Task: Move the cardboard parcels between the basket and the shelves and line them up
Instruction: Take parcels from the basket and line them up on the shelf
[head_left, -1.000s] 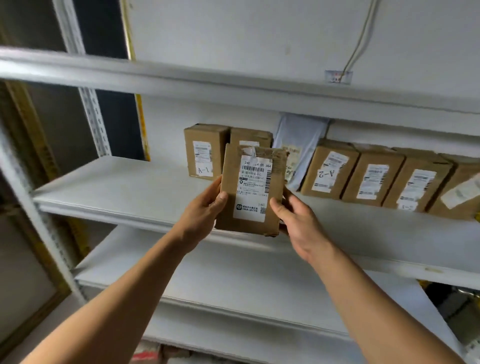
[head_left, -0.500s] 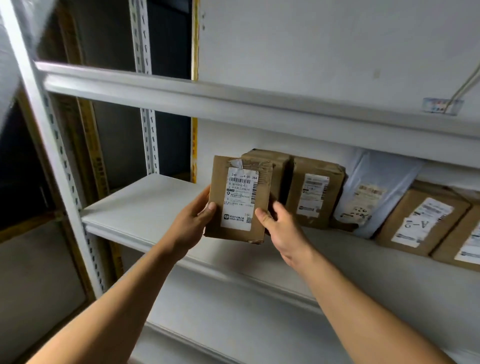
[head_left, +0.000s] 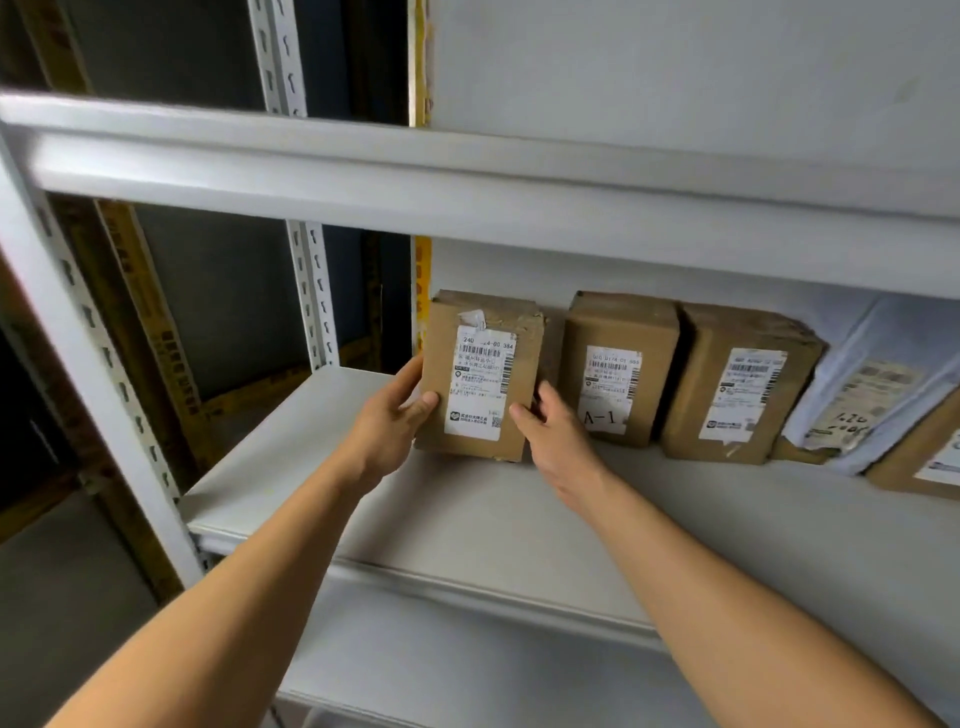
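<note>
- While both forearms reach up from the bottom of the view, the left hand (head_left: 387, 415) grips the left edge of the held parcel (head_left: 480, 376), thumb on the front face, fingers behind and out of sight.
- Right hand (head_left: 553, 434) is at the parcel's lower right corner, thumb tip touching the front near the label; whether its fingers curl round the back I cannot tell, so the hold on this side is unclear.
- Held parcel stands upright, label facing out, at the far left end of the row on the middle shelf (head_left: 467, 514); its bottom edge looks to be on or just above the shelf board, can't tell which.
- Step in hand, as I judge it: placing this parcel at the end of the row, final positioning.
- Just right of it, a small gap, then the box marked A-1 (head_left: 618, 369), then another brown box (head_left: 737, 384) touching that one.
- Further right a white plastic mailer (head_left: 872, 384) leans against the back, and one more cardboard box (head_left: 924, 457) is cut off by the frame edge.
- Back wall (head_left: 675, 62) is close behind the row; upper shelf (head_left: 467, 176) runs across above it.
- Next move likely calls for: set it fully down, slide it right to close the gap with A-1, square its front face with the neighbours, then let go.
- Risk: the right hand sits in the gap, so it must clear first.
- Basket not in view.
</note>
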